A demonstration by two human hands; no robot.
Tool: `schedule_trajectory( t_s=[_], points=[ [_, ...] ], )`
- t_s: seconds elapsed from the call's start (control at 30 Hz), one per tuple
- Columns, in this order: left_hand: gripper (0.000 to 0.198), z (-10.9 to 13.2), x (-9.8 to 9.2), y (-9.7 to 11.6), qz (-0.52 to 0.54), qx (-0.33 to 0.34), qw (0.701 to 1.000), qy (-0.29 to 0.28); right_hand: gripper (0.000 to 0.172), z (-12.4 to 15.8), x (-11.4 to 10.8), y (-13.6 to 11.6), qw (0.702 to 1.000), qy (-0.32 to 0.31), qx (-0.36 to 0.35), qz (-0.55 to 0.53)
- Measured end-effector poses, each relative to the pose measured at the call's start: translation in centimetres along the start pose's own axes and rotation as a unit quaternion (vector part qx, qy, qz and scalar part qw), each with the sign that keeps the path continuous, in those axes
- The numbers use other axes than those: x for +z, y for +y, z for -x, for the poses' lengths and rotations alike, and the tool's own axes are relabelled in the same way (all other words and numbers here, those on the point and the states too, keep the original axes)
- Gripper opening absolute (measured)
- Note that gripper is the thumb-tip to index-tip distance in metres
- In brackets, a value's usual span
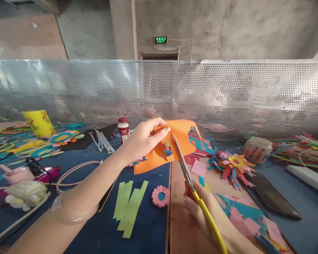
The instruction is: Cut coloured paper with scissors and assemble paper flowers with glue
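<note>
The left hand [145,139] supports the orange paper sheet [184,132] above the counter [145,243]; its fingers pinch the sheet at the upper left portion, thumb on the near face. The sheet has cut-out openings, and a narrow strip hangs from its right end. The right hand [205,208] grips the scissors [196,197] by the yellow handles, fingers curled around them; the blades point up and away, with the tip in front of the sheet. Whether the blades are parted cannot be determined. Light green paper strips [134,208] lie below the sheet on the blue surface, partly overlapping. A pink paper ring [160,204] with a blue centre lies just right of the strips. A multicoloured paper flower [235,161] rests to the right of the scissors, near a dark phone [274,195]. A red-capped bottle [123,128] stands upright beyond the left forearm; a yellow roll [40,123] stands at far left. A perforated metal panel [214,77] spans the rear.
</note>
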State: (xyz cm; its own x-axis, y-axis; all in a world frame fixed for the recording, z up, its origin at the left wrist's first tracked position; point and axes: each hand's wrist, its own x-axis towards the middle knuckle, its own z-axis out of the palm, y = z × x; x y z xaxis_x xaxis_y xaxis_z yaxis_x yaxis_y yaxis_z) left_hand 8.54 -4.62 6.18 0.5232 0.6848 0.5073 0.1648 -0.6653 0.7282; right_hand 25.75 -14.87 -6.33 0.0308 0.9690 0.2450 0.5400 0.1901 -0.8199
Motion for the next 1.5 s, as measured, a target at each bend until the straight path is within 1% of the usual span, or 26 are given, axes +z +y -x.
schedule_trajectory(
  t_s=[0.1, 0.23, 0.33, 0.47, 0.57, 0.73, 0.9, 1.1, 1.23, 1.33, 1.5],
  points=[
    [0.014, -0.04, 0.10, -0.17, 0.003, -0.004, 1.000, -0.005, 0.018, 0.03, 0.18, 0.33, 1.000, 0.007, -0.008, -0.004],
    [0.014, -0.06, 0.24, -0.12, 0.033, -0.011, 0.999, -0.014, 0.018, 0.03, 0.32, 0.47, 1.000, 0.012, -0.016, 0.003],
    [0.012, -0.01, 0.45, 0.00, 0.046, -0.012, 0.999, -0.016, 0.017, -0.06, 0.33, 0.30, 0.999, 0.032, -0.010, 0.005],
    [0.008, 0.13, 0.72, 0.00, 0.042, -0.004, 0.999, 0.002, 0.023, -0.28, 0.30, 0.35, 0.999, 0.044, 0.005, 0.026],
    [0.008, 0.21, 0.73, 0.01, 0.050, -0.012, 0.999, -0.011, 0.026, -0.40, 0.29, 0.65, 0.998, 0.043, -0.003, 0.048],
    [0.009, 0.29, 0.64, 0.40, 0.055, -0.024, 0.998, -0.029, 0.031, -0.34, 0.23, 0.61, 0.997, 0.055, -0.014, 0.047],
    [0.010, 0.33, 0.75, 0.47, 0.054, -0.016, 0.998, -0.019, 0.035, -0.25, 0.07, 0.28, 0.996, 0.067, -0.022, 0.046],
    [0.012, 0.40, 0.76, 0.35, 0.063, -0.028, 0.998, -0.014, 0.034, -0.31, 0.12, 0.63, 0.996, 0.066, -0.033, 0.044],
    [0.012, 0.45, 0.72, 0.50, 0.064, -0.032, 0.997, -0.019, 0.035, -0.26, 0.20, 0.72, 0.996, 0.072, -0.027, 0.042],
    [0.010, 0.49, 0.71, 0.59, 0.061, -0.028, 0.998, -0.017, 0.035, -0.22, 0.20, 0.73, 0.996, 0.067, -0.027, 0.043],
    [0.010, 0.49, 0.70, 0.53, 0.058, -0.019, 0.998, -0.014, 0.038, -0.24, 0.17, 0.77, 0.995, 0.077, -0.035, 0.051]
  ],
)
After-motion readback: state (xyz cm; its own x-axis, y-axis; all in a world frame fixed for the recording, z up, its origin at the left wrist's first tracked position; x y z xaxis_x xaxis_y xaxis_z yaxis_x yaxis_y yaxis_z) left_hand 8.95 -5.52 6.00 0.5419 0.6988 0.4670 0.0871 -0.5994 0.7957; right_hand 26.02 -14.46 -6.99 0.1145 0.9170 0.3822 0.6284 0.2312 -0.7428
